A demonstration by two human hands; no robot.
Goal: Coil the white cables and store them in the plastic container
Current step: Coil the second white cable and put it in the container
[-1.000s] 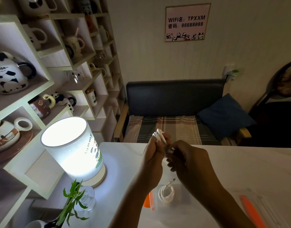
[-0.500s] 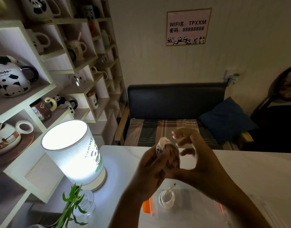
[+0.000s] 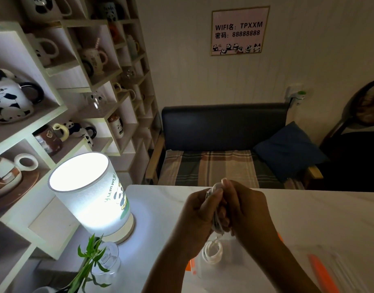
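Both your left hand [image 3: 200,214] and right hand [image 3: 248,210] pinch the coiled white cable [image 3: 216,205] with curled fingers, above the plastic container [image 3: 228,261], which holds another coil [image 3: 212,251]. Loosen up and the loops likely spring apart.

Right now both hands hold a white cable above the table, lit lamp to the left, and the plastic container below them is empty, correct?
Not empty: the head view shows a coiled white cable already inside the plastic container. The rest stands: left hand and right hand hold a white cable, lit lamp left.
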